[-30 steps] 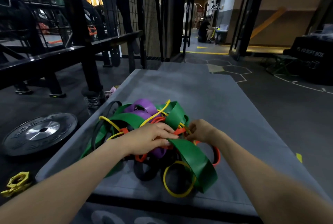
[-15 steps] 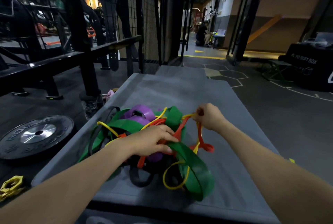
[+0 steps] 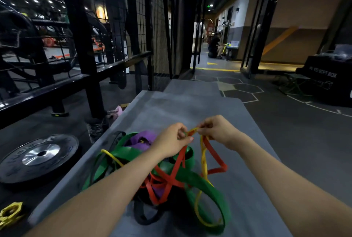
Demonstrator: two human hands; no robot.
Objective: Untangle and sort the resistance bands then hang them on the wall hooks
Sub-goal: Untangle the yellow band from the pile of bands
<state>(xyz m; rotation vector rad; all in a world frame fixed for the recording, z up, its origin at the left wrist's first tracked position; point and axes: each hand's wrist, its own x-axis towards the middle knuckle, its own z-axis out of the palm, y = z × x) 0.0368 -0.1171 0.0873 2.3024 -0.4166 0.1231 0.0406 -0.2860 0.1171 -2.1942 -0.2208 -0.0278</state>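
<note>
Our hands are working raised above the heap: the left hand [image 3: 172,142] is pinching a red band [image 3: 213,153], the right hand [image 3: 217,130] is pinching red and yellow band [image 3: 204,162] strands. The tangle is lying on the grey mat [image 3: 190,107]. We are judging sorting barely begun: nothing separated, nothing hung, no hooks visible. Counts are staying uncertain: green [image 3: 205,185], purple [image 3: 141,139], red, yellow, black [image 3: 144,217].

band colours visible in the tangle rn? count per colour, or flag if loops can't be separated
Colours, not loops (too tangled to separate):
green band: 1
red band: 1
yellow band: 1
purple band: 1
black band: 1
Total: 5 colours
</note>
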